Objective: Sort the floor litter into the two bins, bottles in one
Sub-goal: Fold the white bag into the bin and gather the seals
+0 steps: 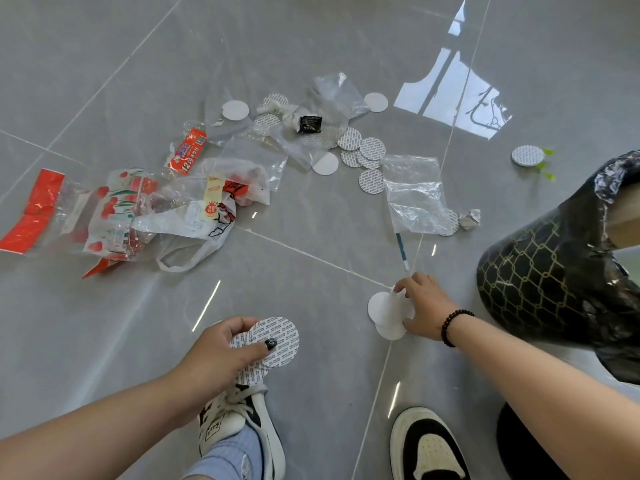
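Both hands are full of round liner discs: the left hand (221,351) pinches a printed stack (273,344), and the right hand (424,306) grips plain white ones (384,308) low over the floor, just left of the black-bagged bin (540,275). That bin lies nearest the right hand, its mouth cut off at the right edge. No second bin or bottles are in view; the remaining discs (367,150) and clear bags (414,194) lie farther off.

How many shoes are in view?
2: a white-and-black laced sneaker under the left hand, and a black-and-cream sneaker at the bottom edge, nearer the right arm.
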A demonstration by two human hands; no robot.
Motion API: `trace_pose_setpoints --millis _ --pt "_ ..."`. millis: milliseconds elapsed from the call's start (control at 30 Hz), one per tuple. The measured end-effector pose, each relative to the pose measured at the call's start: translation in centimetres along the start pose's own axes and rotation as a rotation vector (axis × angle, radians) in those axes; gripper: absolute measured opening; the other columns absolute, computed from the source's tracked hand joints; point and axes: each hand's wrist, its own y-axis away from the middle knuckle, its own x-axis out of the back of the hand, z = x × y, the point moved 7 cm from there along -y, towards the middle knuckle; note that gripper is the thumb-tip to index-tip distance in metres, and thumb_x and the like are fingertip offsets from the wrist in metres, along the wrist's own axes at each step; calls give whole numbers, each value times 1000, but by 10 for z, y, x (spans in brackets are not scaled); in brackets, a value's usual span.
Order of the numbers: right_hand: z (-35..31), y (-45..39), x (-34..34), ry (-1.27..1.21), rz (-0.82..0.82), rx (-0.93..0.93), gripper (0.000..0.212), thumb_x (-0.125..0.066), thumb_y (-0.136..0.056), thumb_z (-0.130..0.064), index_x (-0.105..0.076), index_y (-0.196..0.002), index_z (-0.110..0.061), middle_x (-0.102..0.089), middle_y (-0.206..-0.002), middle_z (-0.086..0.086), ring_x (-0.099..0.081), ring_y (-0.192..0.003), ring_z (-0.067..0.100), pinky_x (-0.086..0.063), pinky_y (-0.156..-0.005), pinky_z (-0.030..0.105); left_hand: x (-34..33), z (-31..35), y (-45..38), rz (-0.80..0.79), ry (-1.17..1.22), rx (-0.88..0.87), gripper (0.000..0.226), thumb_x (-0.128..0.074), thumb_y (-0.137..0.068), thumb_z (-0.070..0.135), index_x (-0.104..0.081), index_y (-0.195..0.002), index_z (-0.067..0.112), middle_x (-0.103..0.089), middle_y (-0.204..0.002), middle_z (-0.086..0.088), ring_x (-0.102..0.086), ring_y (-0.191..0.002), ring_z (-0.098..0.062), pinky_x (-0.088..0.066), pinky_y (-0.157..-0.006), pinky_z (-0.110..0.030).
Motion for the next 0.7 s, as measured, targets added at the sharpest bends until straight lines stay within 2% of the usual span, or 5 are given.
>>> trace_pose_setpoints --millis 100,333,533,633,700 --pt "-7 4 -3 98 -4 39 65 -69 -76 -26 -38 -133 -24 -38 -130 -1 -35 -120 21 -40 -100 31 -1 1 1 1 9 -4 19 -70 -86 8 -68 -102 19 -76 -88 -3 -73 -78 -26 -56 -74 -34" --pt "-19 13 -2 49 59 -12 75 -71 -74 -44 -34 -135 -25 -36 -132 -3 -38 -123 20 -31 -101 32 -8 8 -2 -11 20 -18 21 -71 -85 10 -68 -104 19 -76 -92 -2 -73 -77 -23 -55 -73 -32" --pt "-24 12 -9 -51 92 -76 64 -68 -77 -39 -36 -132 -26 -39 -128 -1 -38 -120 21 -29 -98 33 -13 11 -6 -13 -12 -29 21 -73 -84 13 -69 -103 22 -76 -94 -1 -73 -81 -24 -56 -78 -37" --pt "-32 11 -3 -216 157 -76 75 -74 -73 -38 -35 -136 -26 -34 -132 0 -35 -127 22 -29 -103 36 -17 16 -9 -12 -34 -38 20 -74 -83 14 -70 -101 24 -76 -93 -1 -72 -81 -24 -55 -83 -41" --pt "-45 8 -2 -105 113 12 89 -77 -71 -39 -27 -143 -27 -28 -139 2 -31 -131 23 -31 -107 38 -18 19 -10 -9 -41 -40 19 -74 -83 14 -70 -100 23 -75 -92 -1 -72 -81 -23 -55 -83 -41"
